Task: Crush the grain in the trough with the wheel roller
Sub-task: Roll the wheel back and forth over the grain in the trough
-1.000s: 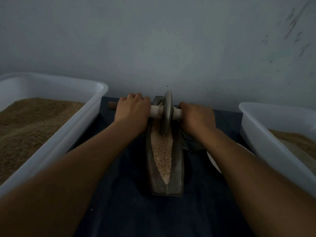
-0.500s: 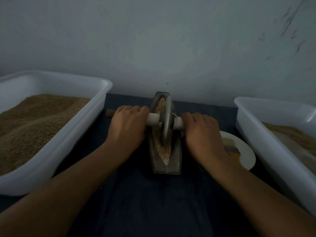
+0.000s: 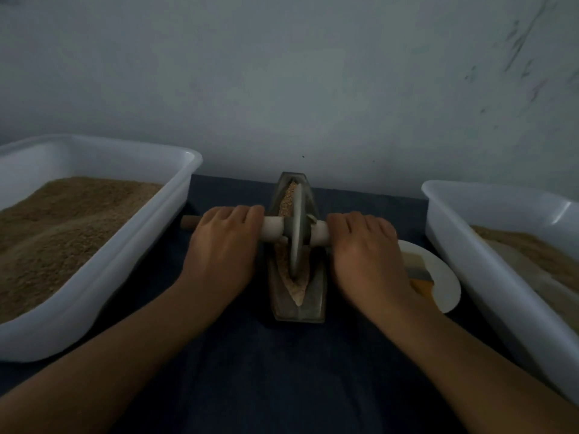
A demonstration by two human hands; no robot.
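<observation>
On the desk [image 3: 282, 371], between two white tubs, the narrow trough [image 3: 297, 311] runs near to far, with grain [image 3: 286, 198] in its channel. The wheel roller [image 3: 296, 233] stands upright in it, about midway along. The left hand [image 3: 224, 245] and right hand [image 3: 366, 249] lie palm-down, fingers curled over the axle on either side of the wheel. A white plate [image 3: 445, 277] sits just right of the right hand.
</observation>
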